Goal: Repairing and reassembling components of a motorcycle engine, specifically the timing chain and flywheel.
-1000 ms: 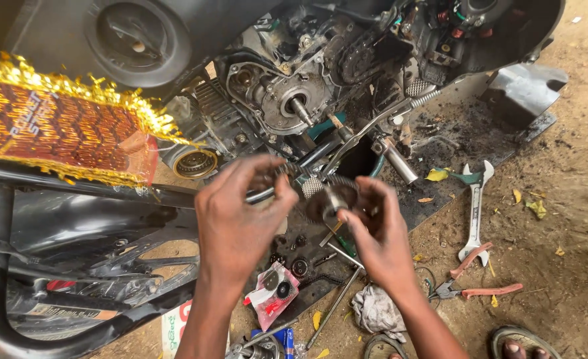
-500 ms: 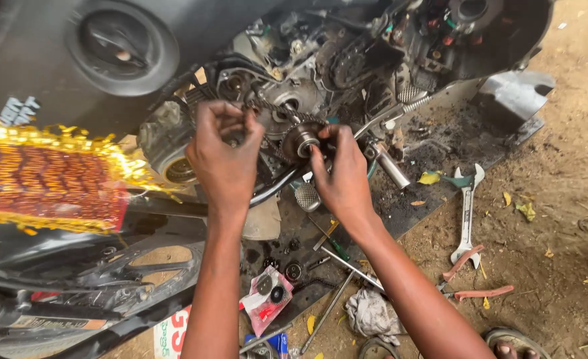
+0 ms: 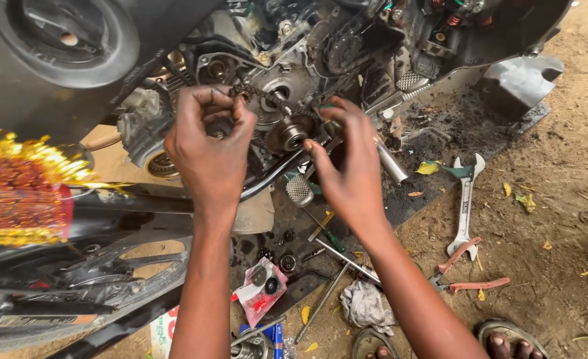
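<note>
A motorcycle lies on its side with its engine (image 3: pixel 320 60) opened and greasy. My left hand (image 3: pixel 209 143) grips a small chain (image 3: pixel 244 90) and a dark round part at the engine's left side. My right hand (image 3: pixel 347 166) pinches the other end of the chain beside a toothed sprocket (image 3: pixel 293 131) that sits on a shaft in the middle of the engine. The chain runs between both hands, over the sprocket. My fingers hide where exactly the chain meets the teeth.
On the dirt at right lie a double-ended spanner (image 3: pixel 465 199) and red-handled pliers (image 3: pixel 470 271). Below the engine are a grey rag (image 3: pixel 364 302), long rods (image 3: pixel 347 262), a red and white packet (image 3: pixel 261 289) and small parts. A gold-fringed seat cover (image 3: pixel 18 193) is at left. Sandalled feet (image 3: pixel 506 342) are at the bottom.
Both hands rose from the ground area below the engine up to the sprocket, carrying the chain. The view has shifted closer to the engine.
</note>
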